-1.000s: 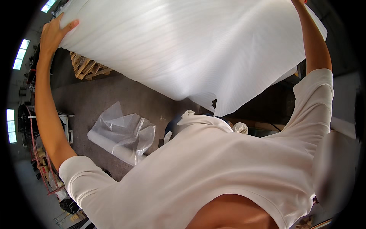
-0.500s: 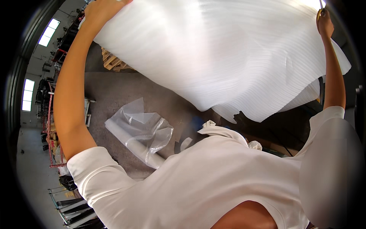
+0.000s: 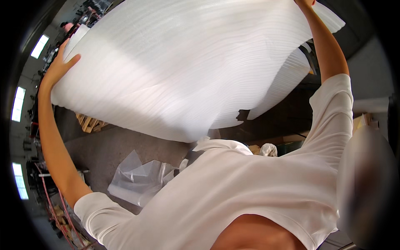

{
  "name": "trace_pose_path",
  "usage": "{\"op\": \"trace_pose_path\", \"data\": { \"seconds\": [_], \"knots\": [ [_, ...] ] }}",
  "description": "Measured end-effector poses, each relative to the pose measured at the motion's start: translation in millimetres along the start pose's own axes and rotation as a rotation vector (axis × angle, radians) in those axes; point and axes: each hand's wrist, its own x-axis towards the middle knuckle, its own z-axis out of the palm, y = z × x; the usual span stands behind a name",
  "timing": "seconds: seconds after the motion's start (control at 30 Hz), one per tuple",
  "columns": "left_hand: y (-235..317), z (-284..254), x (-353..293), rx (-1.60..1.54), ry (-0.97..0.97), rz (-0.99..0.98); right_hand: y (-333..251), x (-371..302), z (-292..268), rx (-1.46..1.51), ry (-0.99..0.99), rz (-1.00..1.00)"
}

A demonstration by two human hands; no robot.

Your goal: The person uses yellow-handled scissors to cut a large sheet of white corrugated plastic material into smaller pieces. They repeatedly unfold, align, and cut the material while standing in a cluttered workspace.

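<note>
Now the person's left hand (image 3: 58, 70) appears lower in view than half a second ago, its thumb showing against the near face of the white ribbed sheet (image 3: 179, 66), whose edge it grips. The right hand (image 3: 307, 2) has moved up to the top rim (mostly cut off there, so its grasp cannot be told). Between both hands the sheet spreads wide, its lower edge sagging toward the shirt (image 3: 216, 183). Below the left hand lie a wooden pallet (image 3: 88, 123) and, farther down, clear plastic film (image 3: 139, 175).
</note>
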Motion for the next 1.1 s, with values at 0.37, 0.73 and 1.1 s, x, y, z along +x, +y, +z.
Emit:
{"op": "trace_pose_path", "data": {
  "seconds": [0.37,0.73,1.1],
  "knots": [
    [-62.5,-7.3,14.9,0.198,-0.108,0.156,10.1,-27.1,-49.2,-0.002,-0.425,0.196],
    [-3.1,-17.1,-11.4,-0.05,-0.199,0.084,61.2,-97.7,-5.2,-0.128,-0.471,0.263],
    [-60.2,-9.2,10.1,0.049,0.004,0.054,97.1,-68.1,-15.1,-0.158,-0.38,0.4]
  ]
}}
